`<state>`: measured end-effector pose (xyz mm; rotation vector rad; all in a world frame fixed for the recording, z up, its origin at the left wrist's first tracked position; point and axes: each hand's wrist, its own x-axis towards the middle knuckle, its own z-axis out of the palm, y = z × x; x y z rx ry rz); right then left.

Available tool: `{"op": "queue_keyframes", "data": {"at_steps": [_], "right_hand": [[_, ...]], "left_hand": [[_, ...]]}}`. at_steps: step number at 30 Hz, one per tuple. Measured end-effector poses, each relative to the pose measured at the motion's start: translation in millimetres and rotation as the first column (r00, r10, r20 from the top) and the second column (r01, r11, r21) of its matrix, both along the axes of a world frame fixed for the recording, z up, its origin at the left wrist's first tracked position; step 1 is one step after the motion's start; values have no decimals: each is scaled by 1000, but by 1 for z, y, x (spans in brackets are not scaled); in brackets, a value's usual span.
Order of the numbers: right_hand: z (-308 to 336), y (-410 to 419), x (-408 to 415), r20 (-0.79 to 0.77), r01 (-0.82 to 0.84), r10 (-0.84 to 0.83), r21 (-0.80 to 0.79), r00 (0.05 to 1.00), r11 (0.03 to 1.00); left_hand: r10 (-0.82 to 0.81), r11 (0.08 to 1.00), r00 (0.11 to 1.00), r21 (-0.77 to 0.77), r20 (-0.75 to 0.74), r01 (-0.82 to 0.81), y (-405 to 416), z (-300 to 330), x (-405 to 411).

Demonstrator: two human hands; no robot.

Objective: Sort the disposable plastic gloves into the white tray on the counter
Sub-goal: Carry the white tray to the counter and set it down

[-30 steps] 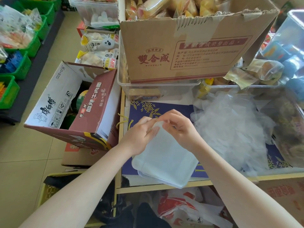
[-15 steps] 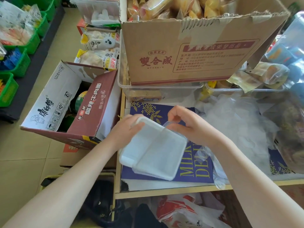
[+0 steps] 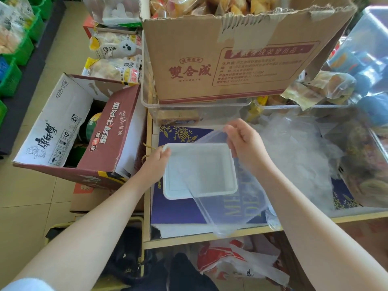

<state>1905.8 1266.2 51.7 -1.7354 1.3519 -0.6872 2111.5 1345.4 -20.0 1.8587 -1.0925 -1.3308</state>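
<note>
Between the two hands sits the white tray (image 3: 200, 171), flat on the counter (image 3: 210, 236). Left hand (image 3: 156, 164) grips its near-left rim; right hand (image 3: 243, 143) pinches a clear plastic sheet (image 3: 226, 202), probably a glove, draped across the tray and past its front edge. Loose gloves (image 3: 298, 156) lie heaped just right of the right hand. Best: steady tray, lower sheet inside, fold overhang in. Half a second ago the tray was tilted; now level.

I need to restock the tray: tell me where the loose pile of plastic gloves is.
In the head view, the pile of gloves lies on the counter's right side, just right of the right hand and the white tray, in front of the clear bins.
</note>
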Motion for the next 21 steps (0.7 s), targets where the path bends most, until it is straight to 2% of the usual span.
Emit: {"op": "queue_keyframes", "data": {"at_steps": [3,5,7,9,10,12,13,15,18,21], "right_hand": [[-9,-7,-5,51,220,-242,262,969,940],[-13,-7,-10,36,332,-378,406,925,851],[-15,-7,-14,82,416,-529,521,845,745],[-16,-9,-15,137,453,-628,579,766,678],[-17,-10,-14,158,461,-651,584,743,668],[-16,-14,-9,224,449,-668,587,710,674],[-15,-16,-6,257,433,-668,592,698,680],[-10,-22,2,306,394,-651,595,695,701],[-10,-32,14,377,295,-566,574,733,764],[-18,-35,24,347,234,-450,515,823,825]], "left_hand": [[-24,997,998,-67,54,28,4,-2,5],[45,980,999,-194,8,-43,8,5,9],[68,955,996,-284,-58,-82,14,15,13],[-23,941,999,-337,-26,12,22,24,14],[-70,926,996,-369,58,86,24,25,15],[-97,870,959,-446,267,212,24,25,14],[-63,854,946,-474,317,215,21,24,13],[63,878,960,-473,273,77,10,20,11],[263,907,944,-384,200,-171,-13,4,15],[329,905,921,-348,208,-244,-36,-8,19]]}}
